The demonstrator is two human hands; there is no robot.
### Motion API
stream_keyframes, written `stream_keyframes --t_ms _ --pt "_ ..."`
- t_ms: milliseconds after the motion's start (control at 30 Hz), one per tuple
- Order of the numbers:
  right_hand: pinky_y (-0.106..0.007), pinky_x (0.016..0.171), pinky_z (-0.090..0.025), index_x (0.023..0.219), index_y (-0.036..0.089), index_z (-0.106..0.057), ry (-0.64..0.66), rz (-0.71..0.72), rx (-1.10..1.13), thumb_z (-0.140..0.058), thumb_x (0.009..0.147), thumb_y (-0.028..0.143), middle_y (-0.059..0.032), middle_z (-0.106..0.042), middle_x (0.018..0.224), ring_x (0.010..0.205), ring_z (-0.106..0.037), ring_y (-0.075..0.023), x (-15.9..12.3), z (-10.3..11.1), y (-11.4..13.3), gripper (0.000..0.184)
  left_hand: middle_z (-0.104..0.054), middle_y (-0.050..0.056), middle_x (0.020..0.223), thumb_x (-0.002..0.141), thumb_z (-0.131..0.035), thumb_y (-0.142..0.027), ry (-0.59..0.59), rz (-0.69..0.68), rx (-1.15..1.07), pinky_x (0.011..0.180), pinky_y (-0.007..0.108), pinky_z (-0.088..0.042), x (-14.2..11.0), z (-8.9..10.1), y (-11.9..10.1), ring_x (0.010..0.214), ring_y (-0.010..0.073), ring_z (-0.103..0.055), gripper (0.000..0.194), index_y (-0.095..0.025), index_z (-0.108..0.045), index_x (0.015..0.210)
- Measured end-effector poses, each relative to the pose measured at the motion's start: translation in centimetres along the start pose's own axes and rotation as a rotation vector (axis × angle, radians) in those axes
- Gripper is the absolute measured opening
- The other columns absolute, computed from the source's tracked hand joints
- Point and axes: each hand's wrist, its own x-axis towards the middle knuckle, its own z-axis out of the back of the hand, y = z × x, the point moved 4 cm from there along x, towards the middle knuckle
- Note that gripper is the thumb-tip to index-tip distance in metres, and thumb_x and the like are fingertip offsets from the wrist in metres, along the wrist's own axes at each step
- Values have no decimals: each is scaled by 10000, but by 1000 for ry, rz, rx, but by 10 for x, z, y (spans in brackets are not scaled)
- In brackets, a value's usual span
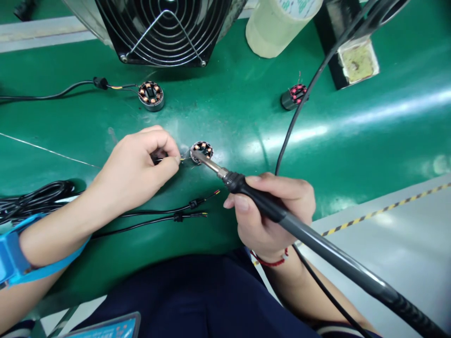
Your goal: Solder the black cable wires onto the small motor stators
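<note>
My right hand (275, 211) grips a soldering iron (262, 199) by its black handle. The iron's tip reaches a small round motor stator with copper coils (207, 149), which lies on the green mat. Just left of that stator, my left hand (151, 159) is closed in a pinch on thin wire ends (183, 158), one of them yellowish. Most of what those fingers hold is hidden behind them. A second copper-coil stator (151, 96), joined to a black cable (66, 91), rests farther back on the left. Another stator with red coils (295, 97) stands at the back right.
A black fan with a wire guard (165, 33) stands at the back. Right of it are a pale tape roll (271, 30) and a soldering stand with a sponge (358, 61). Coiled black cables (38, 197) lie left. The iron's cord (299, 101) crosses the green mat (352, 155).
</note>
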Motion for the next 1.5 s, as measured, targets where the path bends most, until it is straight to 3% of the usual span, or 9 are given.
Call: stream_keyframes --t_ms 133,200,300,500,733,933,1100,1333,1500 --pt "-373 696 -667 1159 338 -668 172 80 -121 -674 948 215 -10 -787 973 753 -755 -200 21 -3 8 245 -649 3 773 774 -557 -191 20 -3 17 649 309 -423 0 1 -2 712 138 -561 127 -203 -610 660" --pt "-389 833 -675 1243 355 -641 279 56 -132 -659 967 210 5 -780 1126 887 -778 -207 32 -7 10 312 -650 -2 780 781 -548 -186 24 0 25 645 308 -417 0 2 -2 699 132 -556 127 -206 -614 674" --pt "-367 855 -669 1305 365 -607 382 -22 -94 -605 1002 210 15 -730 1282 883 -779 -170 44 -13 9 340 -657 -2 790 795 -558 -216 11 -27 9 639 314 -416 0 2 0 690 137 -560 123 -209 -637 701" --pt "-444 930 -581 1298 262 -598 555 25 -235 -601 923 143 -6 -757 1069 1044 -710 -246 52 -38 -5 394 -653 -2 761 791 -547 -212 4 -45 7 677 319 -445 1 1 3 706 155 -577 124 -207 -637 705" --pt "-402 874 -501 1299 292 -538 491 128 -296 -516 897 112 17 -729 951 911 -640 -215 46 -54 -22 441 -668 4 754 783 -574 -244 -5 -28 -12 671 284 -464 2 6 1 704 145 -575 130 -198 -664 702" --pt "-420 873 -480 1304 308 -529 410 102 -278 -521 896 136 -4 -727 931 931 -622 -240 40 -52 -22 442 -627 -5 610 773 -633 -326 106 172 -231 511 242 -422 3 5 10 542 119 -529 155 -188 -681 719" --pt "-411 883 -456 1303 298 -511 412 168 -243 -532 916 132 13 -735 912 918 -628 -222 35 -55 -18 421 -626 5 600 772 -637 -291 134 258 -340 494 226 -447 4 5 11 526 116 -551 134 -177 -696 733" --pt "-414 875 -480 1273 300 -518 382 117 -187 -522 922 132 16 -735 909 891 -646 -214 35 -58 -16 390 -617 -13 613 760 -632 -239 75 200 -371 514 234 -457 0 5 11 537 116 -553 60 -189 -604 741" --pt "-410 897 -514 1286 290 -506 399 64 -133 -528 921 127 8 -712 911 914 -654 -211 37 -57 -16 400 -652 28 791 808 -620 -286 33 18 -232 613 284 -482 -1 9 8 666 140 -583 117 -180 -633 759"
